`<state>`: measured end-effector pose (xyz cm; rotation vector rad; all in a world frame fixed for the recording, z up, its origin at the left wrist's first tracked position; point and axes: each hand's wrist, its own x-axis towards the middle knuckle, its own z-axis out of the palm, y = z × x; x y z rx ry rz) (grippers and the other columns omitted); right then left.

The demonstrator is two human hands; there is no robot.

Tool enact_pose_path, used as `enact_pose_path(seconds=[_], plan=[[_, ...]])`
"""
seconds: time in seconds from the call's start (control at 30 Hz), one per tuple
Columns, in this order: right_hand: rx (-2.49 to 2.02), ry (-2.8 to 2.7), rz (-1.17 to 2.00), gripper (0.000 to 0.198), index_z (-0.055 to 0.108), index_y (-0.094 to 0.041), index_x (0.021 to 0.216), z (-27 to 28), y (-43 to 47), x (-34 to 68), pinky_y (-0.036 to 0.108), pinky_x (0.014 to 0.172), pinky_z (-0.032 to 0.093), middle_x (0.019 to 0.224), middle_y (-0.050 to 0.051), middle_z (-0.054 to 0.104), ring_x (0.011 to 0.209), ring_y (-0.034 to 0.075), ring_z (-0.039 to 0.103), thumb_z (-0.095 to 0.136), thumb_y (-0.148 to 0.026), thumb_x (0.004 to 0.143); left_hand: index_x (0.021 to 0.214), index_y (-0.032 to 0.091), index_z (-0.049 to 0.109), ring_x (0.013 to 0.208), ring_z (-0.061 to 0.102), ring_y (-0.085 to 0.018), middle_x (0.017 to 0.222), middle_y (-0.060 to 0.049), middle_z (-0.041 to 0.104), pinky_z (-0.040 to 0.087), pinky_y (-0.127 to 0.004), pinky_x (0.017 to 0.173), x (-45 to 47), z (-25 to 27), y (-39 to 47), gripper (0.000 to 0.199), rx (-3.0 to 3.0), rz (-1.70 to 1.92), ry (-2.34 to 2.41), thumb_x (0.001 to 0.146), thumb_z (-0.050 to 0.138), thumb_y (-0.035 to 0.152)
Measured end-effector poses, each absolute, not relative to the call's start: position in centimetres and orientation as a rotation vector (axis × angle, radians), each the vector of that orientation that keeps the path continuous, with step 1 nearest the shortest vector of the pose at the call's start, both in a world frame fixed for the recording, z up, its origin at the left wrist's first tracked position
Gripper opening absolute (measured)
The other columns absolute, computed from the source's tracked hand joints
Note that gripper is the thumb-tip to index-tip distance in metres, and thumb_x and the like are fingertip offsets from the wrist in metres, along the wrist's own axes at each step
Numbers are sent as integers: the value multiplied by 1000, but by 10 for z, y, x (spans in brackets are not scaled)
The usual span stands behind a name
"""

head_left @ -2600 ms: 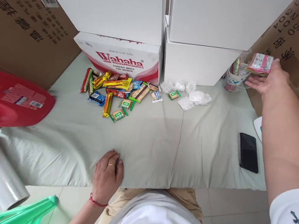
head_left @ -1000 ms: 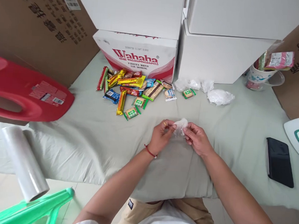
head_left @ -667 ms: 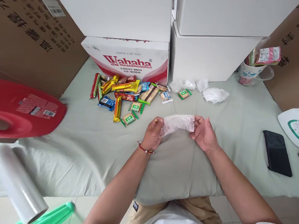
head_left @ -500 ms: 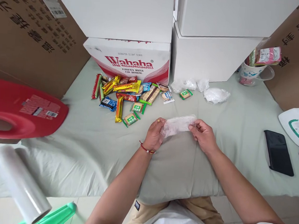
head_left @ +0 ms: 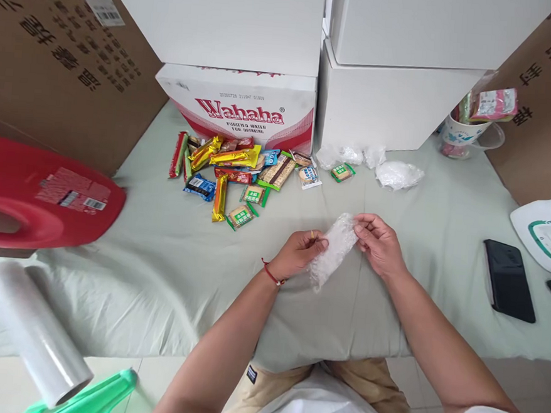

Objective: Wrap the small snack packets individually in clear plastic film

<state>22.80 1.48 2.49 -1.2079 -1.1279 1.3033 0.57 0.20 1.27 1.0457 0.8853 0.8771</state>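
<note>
Between my two hands is a crumpled sheet of clear plastic film (head_left: 333, 251), folded into a long slanting strip. My left hand (head_left: 300, 251) pinches its left side between thumb and fingers. At its upper right end my right hand (head_left: 377, 242) grips a corner with thumb and fingertips. Beyond the hands lies a pile of wrapped snacks (head_left: 234, 158) in yellow, red, blue and green. A green biscuit packet (head_left: 342, 172) sits apart, near several crumpled clear plastic bundles (head_left: 399, 175).
A Wahaha carton (head_left: 245, 107) and white boxes (head_left: 395, 108) stand at the back. At left are a red jug (head_left: 63, 198) and a roll of clear film (head_left: 35, 334). A black phone (head_left: 509, 281), a white bottle (head_left: 547, 232) and a paper cup (head_left: 462, 131) are at right.
The plastic strip has turned from nearly level to a steep slant, its lower end hanging toward me. My left hand has moved slightly right and rolled over onto the strip's side.
</note>
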Motion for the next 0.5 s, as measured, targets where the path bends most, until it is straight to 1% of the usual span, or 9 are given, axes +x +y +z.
enact_pose_path(seconds=[0.07,0.1,0.13,0.23,0.27,0.3,0.37,0.43,0.5], plan=[[-1250,-1232,952,31,66,-24,101,25,8,223,25,59,45,86,0,58,70,12,51,77,-47,85,81,18,61,56,34,-8,62,6,43,27,-24,55,11,8,0,47,1072,993,1018,84,72,63],[-1250,-1312,838,29,64,-25,102,26,3,219,26,63,46,88,0,58,74,13,53,76,-46,86,83,18,61,56,33,-8,63,7,43,27,-24,55,14,7,0,47,1078,1077,1085,85,71,64],[-1237,-1415,800,28,64,-25,103,26,-2,214,26,65,47,89,1,59,76,14,54,76,-45,87,85,19,61,57,33,-8,64,7,45,27,-24,55,16,6,-1,47,1091,1145,1136,85,71,64],[-1169,-1729,1000,42,63,-26,114,24,-13,199,27,64,49,97,4,64,80,16,58,81,-45,81,85,19,61,59,36,-9,66,5,48,29,-24,56,20,7,-3,48,1171,1220,1183,85,69,67],[-1173,-1773,1058,41,63,-26,114,21,-15,195,27,64,50,98,5,66,82,17,59,80,-44,81,83,19,60,59,37,-9,65,5,48,29,-24,56,20,8,-4,50,1191,1219,1181,86,67,68],[-1195,-1776,1089,34,64,-25,109,19,-15,192,28,65,50,96,4,66,81,17,60,78,-43,84,81,19,59,58,36,-10,63,6,46,29,-24,56,20,9,-5,51,1204,1214,1177,87,65,69],[-1248,-1684,1135,19,65,-24,94,13,-11,191,28,63,49,82,1,62,72,15,56,69,-42,90,77,19,57,56,33,-9,60,6,41,26,-24,54,19,11,-6,53,1212,1199,1166,87,63,71],[-1257,-1503,1251,22,64,-23,86,11,-4,195,27,59,47,71,-2,56,63,13,51,69,-44,90,75,19,55,55,30,-9,59,7,37,24,-25,53,18,10,-6,53,1192,1213,1151,88,63,71],[-1209,-1280,1388,28,65,-24,84,13,2,200,26,55,45,71,-3,54,61,12,48,77,-48,82,74,20,52,56,28,-9,60,7,35,23,-25,53,18,8,-3,53,1116,1305,1161,89,63,69]])
